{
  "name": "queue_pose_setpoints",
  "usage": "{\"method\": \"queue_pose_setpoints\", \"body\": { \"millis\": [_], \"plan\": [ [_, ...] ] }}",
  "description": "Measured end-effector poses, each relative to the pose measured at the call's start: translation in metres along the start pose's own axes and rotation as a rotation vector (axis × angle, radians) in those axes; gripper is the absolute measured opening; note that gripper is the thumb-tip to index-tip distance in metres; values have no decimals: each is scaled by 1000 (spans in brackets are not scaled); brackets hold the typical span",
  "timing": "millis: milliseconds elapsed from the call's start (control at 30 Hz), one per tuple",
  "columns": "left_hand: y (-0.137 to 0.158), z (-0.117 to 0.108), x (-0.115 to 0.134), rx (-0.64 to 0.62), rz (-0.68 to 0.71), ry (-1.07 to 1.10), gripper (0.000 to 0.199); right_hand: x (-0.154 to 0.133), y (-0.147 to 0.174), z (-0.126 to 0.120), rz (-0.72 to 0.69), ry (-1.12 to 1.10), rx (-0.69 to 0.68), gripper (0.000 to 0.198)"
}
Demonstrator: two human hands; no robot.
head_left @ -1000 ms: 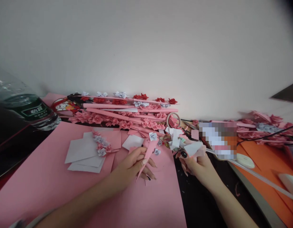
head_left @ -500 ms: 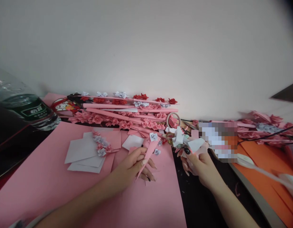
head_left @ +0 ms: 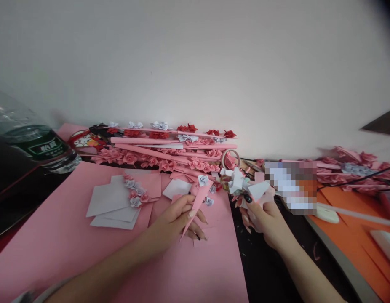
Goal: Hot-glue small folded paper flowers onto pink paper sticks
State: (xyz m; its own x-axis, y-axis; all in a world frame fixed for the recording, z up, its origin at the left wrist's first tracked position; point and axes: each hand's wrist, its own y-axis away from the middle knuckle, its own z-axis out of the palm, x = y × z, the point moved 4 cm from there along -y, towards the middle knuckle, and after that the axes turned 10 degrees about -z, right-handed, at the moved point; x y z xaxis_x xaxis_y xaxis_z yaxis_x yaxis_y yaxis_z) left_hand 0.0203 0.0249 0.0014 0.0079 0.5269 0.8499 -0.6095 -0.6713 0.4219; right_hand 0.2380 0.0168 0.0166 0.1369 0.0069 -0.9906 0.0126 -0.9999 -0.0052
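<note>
Between the fingers of my left hand point(head_left: 182, 216) is a slim pink paper cone point(head_left: 199, 198), tilted with its point toward me. A small white paper flower point(head_left: 203, 181) sits at the cone's wide top end. My right hand point(head_left: 264, 216) is wrapped around a whitish object with crumpled white paper scraps point(head_left: 237, 181) at its front; the palm hides its shape, so I cannot tell its kind. Small loose white paper flowers point(head_left: 209, 201) lie just right of the cone. My left hand is over a large pink sheet point(head_left: 119, 256), my right over the dark tabletop point(head_left: 261, 269).
White paper squares point(head_left: 111, 206) and a row of small paper flowers point(head_left: 136, 191) lie at left. Behind are piled pink stems with paper roses point(head_left: 160, 162) and a tape roll point(head_left: 231, 160). A water bottle point(head_left: 40, 145) stands left; orange sheets point(head_left: 356, 235) lie right.
My left hand and the cone have barely shifted, the flower end dipping slightly left. A whitish strand at the right has swung upward. My right hand keeps its grip.
</note>
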Motion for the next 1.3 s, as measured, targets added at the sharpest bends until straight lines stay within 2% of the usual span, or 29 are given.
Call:
{"method": "queue_pose_setpoints", "body": {
  "millis": [167, 567, 1167, 1300],
  "plan": [
    [-1, -2, -1, -3, 12, 21, 22, -1, 1, 3, 33, 7, -63, 42],
    [2, -1, 3, -7, 17, 42, 22, -1, 1, 7, 23, -55, 10, 41],
    [2, -3, 2, -39, 39, 50, 24, -2, 3, 11, 79, -88, -12, 42],
    [3, -2, 3, -28, 43, 32, 23, -3, 2, 11, 34, -75, -6, 41]
  ]
}}
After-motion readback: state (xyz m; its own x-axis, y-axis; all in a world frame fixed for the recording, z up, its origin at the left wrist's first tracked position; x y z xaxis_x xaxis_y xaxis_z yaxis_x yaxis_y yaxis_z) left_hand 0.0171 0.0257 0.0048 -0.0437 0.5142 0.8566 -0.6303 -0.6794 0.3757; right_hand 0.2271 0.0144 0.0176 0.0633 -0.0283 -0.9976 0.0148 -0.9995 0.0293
